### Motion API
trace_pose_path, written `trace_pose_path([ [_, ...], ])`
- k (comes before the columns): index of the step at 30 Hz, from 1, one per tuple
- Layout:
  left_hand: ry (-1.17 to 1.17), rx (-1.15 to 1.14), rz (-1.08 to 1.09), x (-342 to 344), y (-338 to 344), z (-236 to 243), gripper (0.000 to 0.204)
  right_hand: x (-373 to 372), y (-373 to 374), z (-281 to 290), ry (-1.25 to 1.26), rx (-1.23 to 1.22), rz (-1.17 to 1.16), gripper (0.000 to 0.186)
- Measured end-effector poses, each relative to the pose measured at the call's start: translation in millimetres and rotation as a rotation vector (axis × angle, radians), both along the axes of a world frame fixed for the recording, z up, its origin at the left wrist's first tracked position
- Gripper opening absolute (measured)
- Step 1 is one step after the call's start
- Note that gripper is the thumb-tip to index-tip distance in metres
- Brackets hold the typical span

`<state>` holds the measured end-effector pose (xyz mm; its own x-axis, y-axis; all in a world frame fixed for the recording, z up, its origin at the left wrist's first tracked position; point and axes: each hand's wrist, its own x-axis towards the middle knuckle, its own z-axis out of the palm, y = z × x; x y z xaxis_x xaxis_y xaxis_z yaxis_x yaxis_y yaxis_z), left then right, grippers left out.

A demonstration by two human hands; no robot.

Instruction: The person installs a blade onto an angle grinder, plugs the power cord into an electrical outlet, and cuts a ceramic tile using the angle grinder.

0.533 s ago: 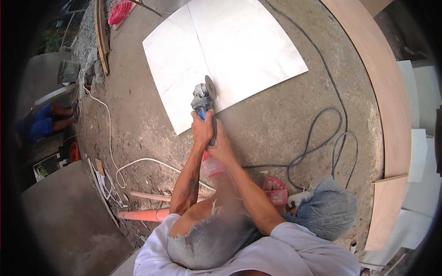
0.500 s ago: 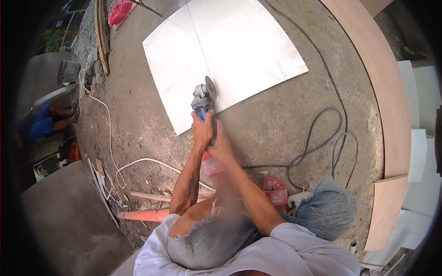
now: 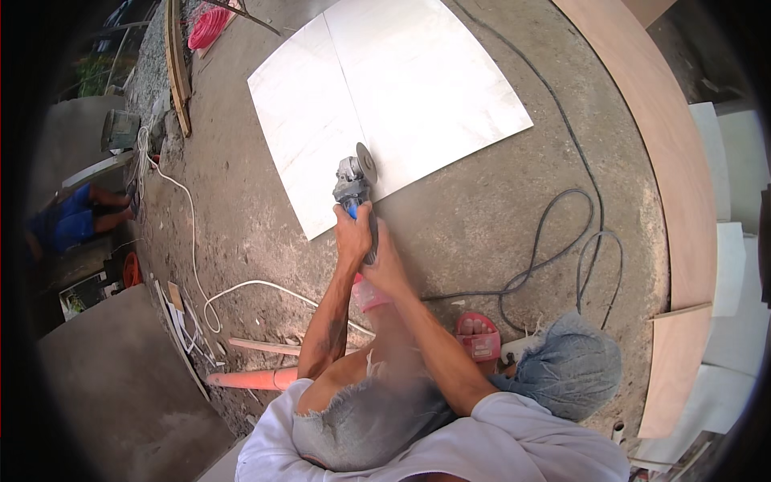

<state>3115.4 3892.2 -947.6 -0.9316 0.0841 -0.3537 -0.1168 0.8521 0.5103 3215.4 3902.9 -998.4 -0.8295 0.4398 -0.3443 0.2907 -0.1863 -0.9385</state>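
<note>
Both my hands are wrapped round an angle grinder (image 3: 350, 180) with a grey head and a blue-and-black body. My left hand (image 3: 352, 228) grips the body just behind the head. Behind it, my right hand (image 3: 387, 263) closes on the dark rear handle from the right side. The grinder's cutting disc (image 3: 366, 163) stands on edge over a large white tile (image 3: 434, 88) lying on the concrete. A thin dark straight line (image 3: 341, 72) runs from the tile's far edge down to the disc. Whether the disc touches the tile is hard to see.
A black cable (image 3: 530, 261) loops on the floor at right; a white cord (image 3: 193, 233) curves at left. Near my feet lies an orange pipe (image 3: 249, 379). Plywood (image 3: 675, 161) borders the right. Someone in blue shorts (image 3: 76, 218) is at far left.
The grinder, with both hands on it, has come slightly nearer to me along the line on the tile. My grip looks the same.
</note>
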Motion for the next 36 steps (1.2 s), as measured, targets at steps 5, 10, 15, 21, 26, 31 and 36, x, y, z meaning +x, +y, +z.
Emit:
trace_pose_path([
  [5, 0.007, 0.016, -0.010, 3.8, 0.3, 3.1, 0.067, 2.5, 2.2, 9.3, -0.028, -0.014, 0.017, 0.106],
  [10, -0.049, 0.005, 0.032, 5.5, -2.2, 3.0, 0.064, 5.4, 0.9, 11.2, -0.101, -0.096, 0.012, 0.087],
  [15, 0.004, 0.039, -0.019, 8.4, -5.3, 0.3, 0.064, 6.9, -2.6, 4.5, -0.055, -0.019, 0.028, 0.106],
  [21, 0.016, 0.044, -0.003, 13.2, -6.5, -2.0, 0.064, 12.5, -7.8, 0.3, -0.043, 0.001, 0.016, 0.107],
  [26, 0.019, 0.007, -0.011, 15.5, -9.4, -2.2, 0.063, 16.8, -9.7, 1.0, -0.046, -0.017, 0.019, 0.108],
  [31, -0.016, 0.009, 0.018, 18.0, -8.9, -0.2, 0.064, 19.7, -9.9, 4.8, -0.128, -0.020, 0.055, 0.108],
  [36, 0.007, 0.037, -0.007, 19.5, -9.3, 1.5, 0.064, 21.2, -10.8, 6.3, -0.064, 0.005, 0.009, 0.108],
])
